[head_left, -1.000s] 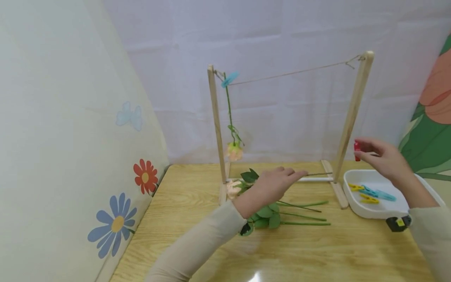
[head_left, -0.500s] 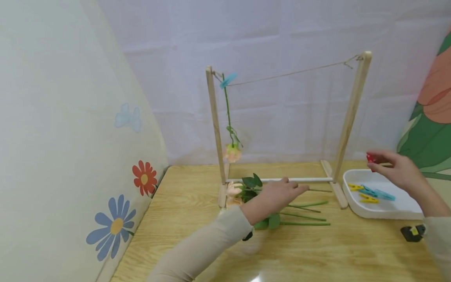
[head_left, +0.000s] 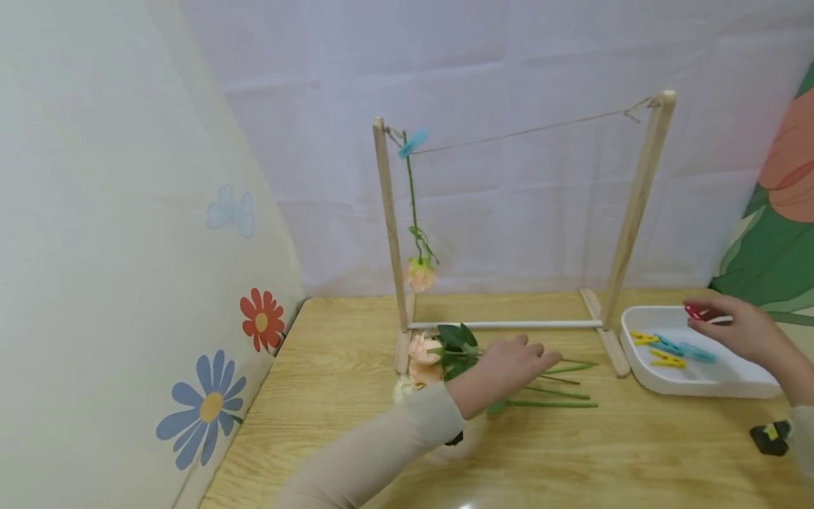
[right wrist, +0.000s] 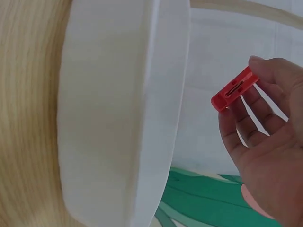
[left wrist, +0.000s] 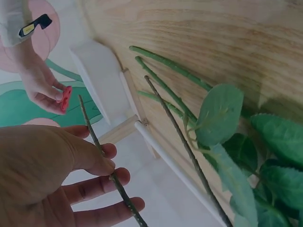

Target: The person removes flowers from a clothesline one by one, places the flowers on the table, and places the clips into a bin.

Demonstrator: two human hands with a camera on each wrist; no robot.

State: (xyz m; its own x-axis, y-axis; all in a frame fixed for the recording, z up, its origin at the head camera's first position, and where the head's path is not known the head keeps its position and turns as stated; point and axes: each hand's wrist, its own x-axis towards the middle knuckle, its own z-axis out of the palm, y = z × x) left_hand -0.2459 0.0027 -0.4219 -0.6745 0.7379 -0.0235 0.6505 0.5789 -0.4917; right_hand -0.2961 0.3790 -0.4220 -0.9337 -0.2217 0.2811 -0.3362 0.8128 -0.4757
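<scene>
My left hand (head_left: 509, 375) pinches a thin flower stem (left wrist: 124, 195) between thumb and fingers, low over a bunch of artificial roses (head_left: 425, 350) lying on the table. That stem's bloom cannot be told apart from the others. In the right wrist view, my right hand (right wrist: 272, 156) grips a red clothespin (right wrist: 235, 89) with thumb and fingertips. The head view places that hand above the white tray (head_left: 706, 387), where several yellow and blue clothespins (head_left: 668, 346) lie. One peach rose (head_left: 420, 276) hangs head down from the string, held by a blue clothespin (head_left: 413, 144).
A wooden frame (head_left: 638, 205) stands behind the bunch, with a string (head_left: 528, 132) tied between its posts and a white bar (head_left: 509, 325) low down. Green stems (head_left: 556, 405) point right toward the tray. A painted wall (head_left: 127, 212) borders the left side.
My right hand has moved right and down with the red clothespin, to over the tray. My left hand has come slightly lower and nearer, still pinching the stem.
</scene>
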